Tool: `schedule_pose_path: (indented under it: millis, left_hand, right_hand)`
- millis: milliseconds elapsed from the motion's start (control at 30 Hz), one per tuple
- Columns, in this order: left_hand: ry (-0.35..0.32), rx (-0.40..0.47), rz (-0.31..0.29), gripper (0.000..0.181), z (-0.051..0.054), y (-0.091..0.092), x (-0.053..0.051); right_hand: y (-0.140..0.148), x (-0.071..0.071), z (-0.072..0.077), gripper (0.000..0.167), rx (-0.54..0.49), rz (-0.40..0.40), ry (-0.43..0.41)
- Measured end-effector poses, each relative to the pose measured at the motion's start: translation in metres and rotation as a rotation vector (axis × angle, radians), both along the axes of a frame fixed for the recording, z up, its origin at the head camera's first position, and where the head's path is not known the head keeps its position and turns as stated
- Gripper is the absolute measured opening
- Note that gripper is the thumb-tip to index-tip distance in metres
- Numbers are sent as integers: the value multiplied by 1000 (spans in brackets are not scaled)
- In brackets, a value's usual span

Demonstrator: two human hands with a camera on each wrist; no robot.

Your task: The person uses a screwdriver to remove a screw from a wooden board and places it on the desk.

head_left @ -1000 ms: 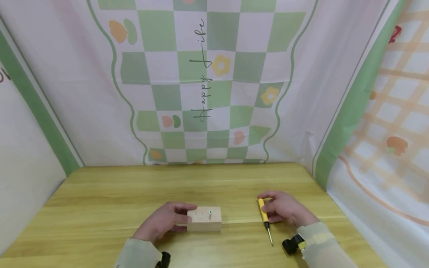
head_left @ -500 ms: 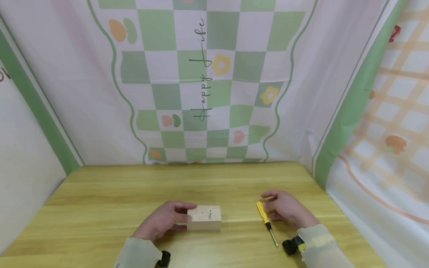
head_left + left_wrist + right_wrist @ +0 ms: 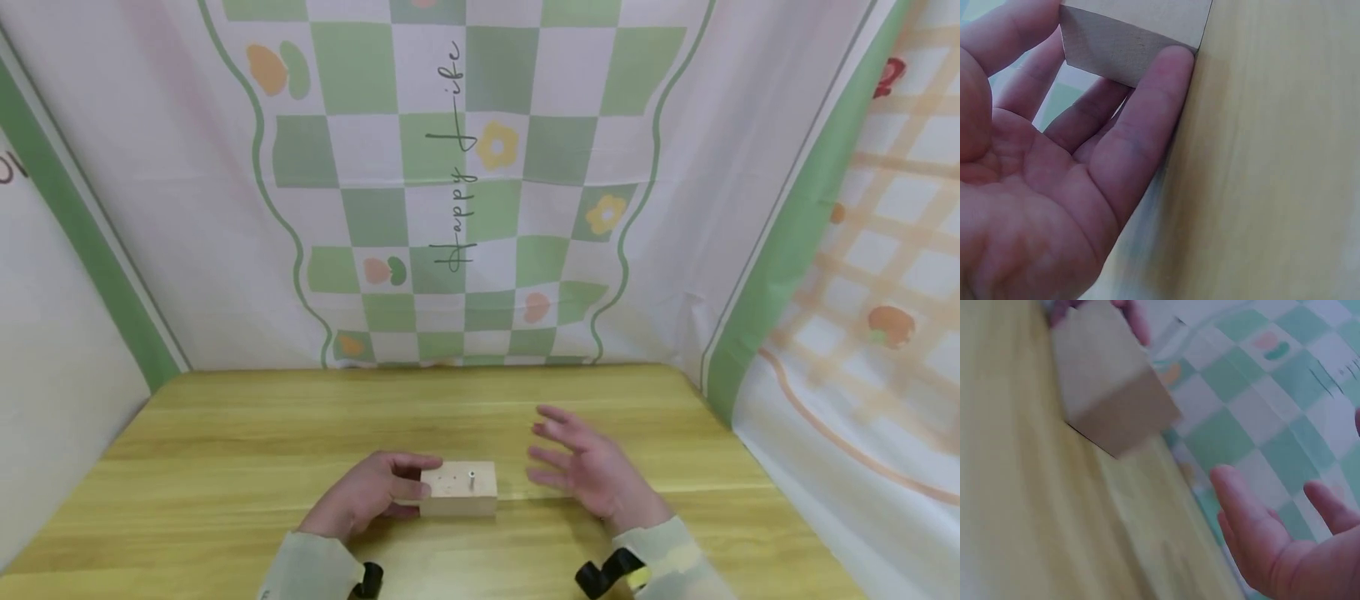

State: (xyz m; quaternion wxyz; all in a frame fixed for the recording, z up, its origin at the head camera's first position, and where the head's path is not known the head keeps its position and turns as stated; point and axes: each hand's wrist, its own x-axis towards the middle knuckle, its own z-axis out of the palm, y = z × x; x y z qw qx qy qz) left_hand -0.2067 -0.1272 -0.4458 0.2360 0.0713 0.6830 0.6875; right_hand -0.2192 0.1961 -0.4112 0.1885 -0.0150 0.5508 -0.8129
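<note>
A pale wooden block [image 3: 459, 507] lies on the table, with a screw [image 3: 472, 477] standing upright near its right end. Several small holes dot its top left of the screw. My left hand [image 3: 367, 493] grips the block's left end between thumb and fingers. In the left wrist view, a fingertip [image 3: 1175, 59] presses on the block's end [image 3: 1107, 47]. My right hand [image 3: 592, 475] hovers to the right of the block, fingers spread and holding nothing. The right wrist view has it apart from the block [image 3: 1110, 375]. The yellow-handled screwdriver is hidden from every current view.
The wood-grain table [image 3: 300, 408] runs back to a green-and-white checked cloth [image 3: 435, 217]. More cloth hangs at the left and right sides. A black camera [image 3: 611, 573] sits at the right wrist, another [image 3: 367, 579] at the left.
My right hand has let go of the yellow screwdriver, which lay beside it, and has moved left toward the block with fingers spreading. My left hand and the block have stayed put.
</note>
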Motion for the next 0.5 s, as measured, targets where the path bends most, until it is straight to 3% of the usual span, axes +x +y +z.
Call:
schedule_pose_path:
  millis: [67, 167, 500]
  left_hand:
    - [4, 6, 0, 44, -1, 0, 0]
    - [9, 8, 3, 44, -1, 0, 0]
    - [6, 7, 7, 44, -1, 1, -1]
  right_hand:
    - [-14, 4, -6, 69, 28, 81, 12]
    - [-30, 8, -15, 66, 95, 131, 31]
    - [-48, 10, -29, 60, 241, 155, 48]
